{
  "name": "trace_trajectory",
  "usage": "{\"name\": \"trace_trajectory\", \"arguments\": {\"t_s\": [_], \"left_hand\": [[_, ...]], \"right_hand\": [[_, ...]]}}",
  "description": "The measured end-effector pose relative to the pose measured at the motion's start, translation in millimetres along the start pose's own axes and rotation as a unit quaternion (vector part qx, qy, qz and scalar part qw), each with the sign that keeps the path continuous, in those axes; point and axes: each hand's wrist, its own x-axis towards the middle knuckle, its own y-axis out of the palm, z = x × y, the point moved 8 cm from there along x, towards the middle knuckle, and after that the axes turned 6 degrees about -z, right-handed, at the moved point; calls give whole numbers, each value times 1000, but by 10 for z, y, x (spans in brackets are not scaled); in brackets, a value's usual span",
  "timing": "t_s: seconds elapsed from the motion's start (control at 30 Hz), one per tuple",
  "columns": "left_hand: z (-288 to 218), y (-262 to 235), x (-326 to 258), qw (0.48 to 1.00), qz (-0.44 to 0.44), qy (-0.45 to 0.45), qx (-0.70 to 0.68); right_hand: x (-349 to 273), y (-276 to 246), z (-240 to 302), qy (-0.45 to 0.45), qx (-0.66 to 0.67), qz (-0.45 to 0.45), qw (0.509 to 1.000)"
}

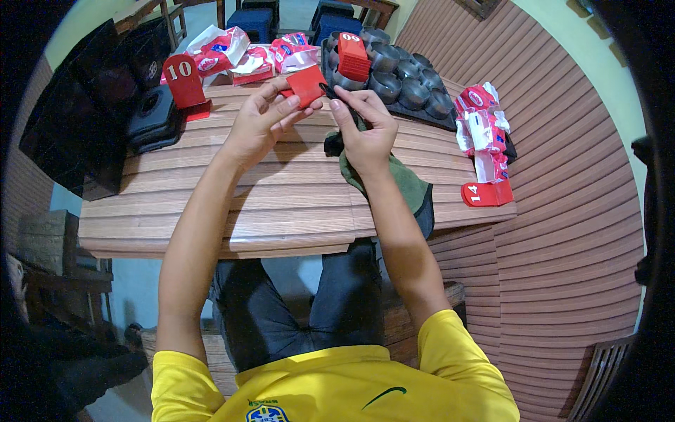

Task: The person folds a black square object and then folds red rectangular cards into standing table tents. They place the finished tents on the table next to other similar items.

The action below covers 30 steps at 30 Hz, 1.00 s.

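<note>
My left hand (261,121) holds a red plastic table marker (306,86) up over the wooden slat table (232,204). My right hand (365,130) grips a dark marker pen (337,95) whose tip touches the red marker's edge. Under my right wrist a dark green cloth (408,184) lies on the table, and a black bit shows beside my right palm. A stack of red markers (353,56) stands just behind my hands.
A standing red numbered marker (184,81) is at the back left beside a black case (151,119). Tissue packs (225,50) lie at the back and more tissue packs (481,130) at the right. A tray of metal cups (411,84) sits behind. Another red marker (486,193) lies near the right edge.
</note>
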Motion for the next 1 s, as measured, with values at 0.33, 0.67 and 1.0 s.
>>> {"name": "trace_trajectory", "arguments": {"t_s": [0.33, 0.67, 1.0], "left_hand": [[99, -158, 14, 993, -81, -12, 81], [162, -209, 4, 995, -70, -38, 63], [191, -194, 15, 995, -90, -34, 23]], "right_hand": [[-70, 232, 112, -84, -46, 63, 993], [-82, 220, 160, -149, -94, 74, 982], [-94, 247, 244, -164, -126, 71, 976]]}}
